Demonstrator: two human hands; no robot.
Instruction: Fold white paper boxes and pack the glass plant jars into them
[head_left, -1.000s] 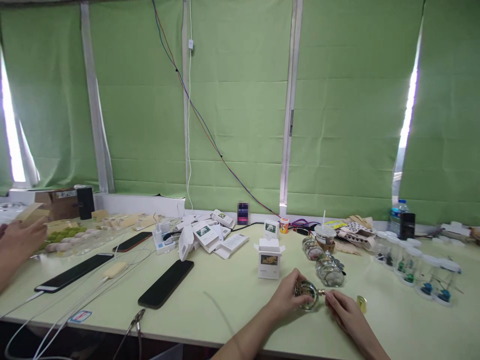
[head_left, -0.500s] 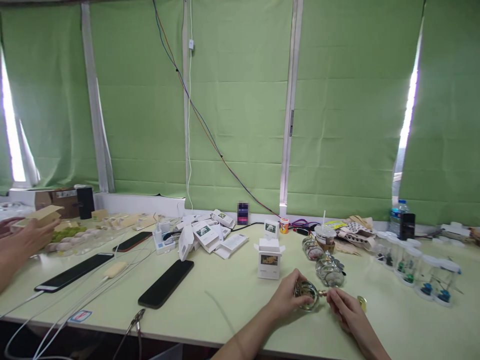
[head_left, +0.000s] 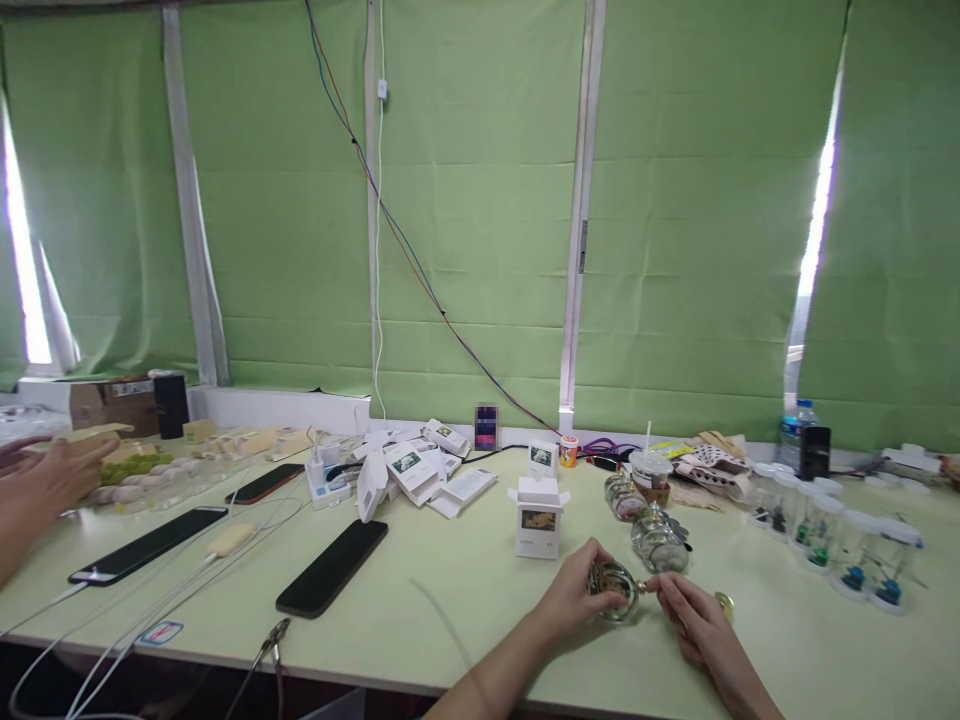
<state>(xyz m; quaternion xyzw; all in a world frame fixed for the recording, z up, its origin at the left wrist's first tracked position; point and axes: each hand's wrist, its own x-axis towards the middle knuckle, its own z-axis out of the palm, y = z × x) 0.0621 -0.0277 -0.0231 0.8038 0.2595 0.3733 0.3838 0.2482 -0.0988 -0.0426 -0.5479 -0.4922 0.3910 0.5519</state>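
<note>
My left hand [head_left: 579, 592] is closed around a round glass bottle [head_left: 621, 590] with a narrow gold neck, tipped on its side so the neck points right. At that neck, my right hand [head_left: 691, 618] pinches with thumb and fingertips; whether a tiny part sits between them is hidden. A gold round cap-like piece [head_left: 724, 605] lies just beyond my right hand. Behind the hands stands an open white box [head_left: 538, 525] with a picture on its front. Similar round glass bottles [head_left: 660, 540] are grouped to the right of it.
Several white boxes [head_left: 412, 468] lie piled mid-table, near black phones [head_left: 332, 568] and white cables. Lidded clear jars [head_left: 817, 530] stand at right, with a drink cup [head_left: 649, 470] behind the bottles. At far left, a co-worker's hands [head_left: 60, 475] hold a beige box.
My right fingertips have shifted slightly left along the gold neck. The bottle stays in my left hand. At left, the co-worker's beige box has tilted flatter.
</note>
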